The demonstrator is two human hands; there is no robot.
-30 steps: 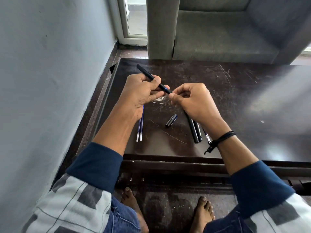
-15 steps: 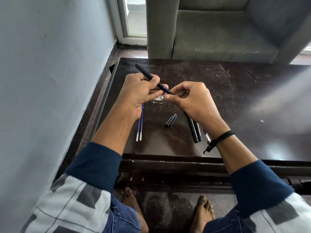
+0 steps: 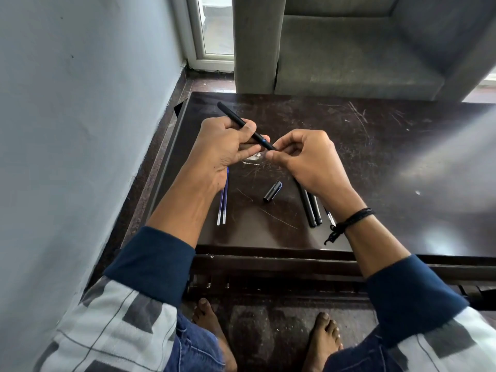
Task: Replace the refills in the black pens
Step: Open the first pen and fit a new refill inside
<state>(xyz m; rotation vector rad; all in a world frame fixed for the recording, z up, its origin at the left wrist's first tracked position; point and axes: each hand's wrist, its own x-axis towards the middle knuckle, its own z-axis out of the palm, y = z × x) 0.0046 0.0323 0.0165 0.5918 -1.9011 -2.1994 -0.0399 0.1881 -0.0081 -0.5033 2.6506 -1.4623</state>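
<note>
My left hand (image 3: 225,146) is closed around a black pen (image 3: 243,124), with its far end sticking up and away from me. A second ago a longer bit of the pen's front end showed between my hands. Now my right hand (image 3: 308,159) has moved in closer, and its fingers pinch right at the tip, just past the little blue band. I think that means I am twisting the tip piece or working on the refill there, but my fingers hide it, so I cannot tell which.

On the bench (image 3: 375,146), the pen cap (image 3: 273,192) lies between my arms. Two blue refills (image 3: 223,202) lie under my left wrist. More black pens (image 3: 311,208) lie under my right wrist, so I think there is lots left to do.
</note>
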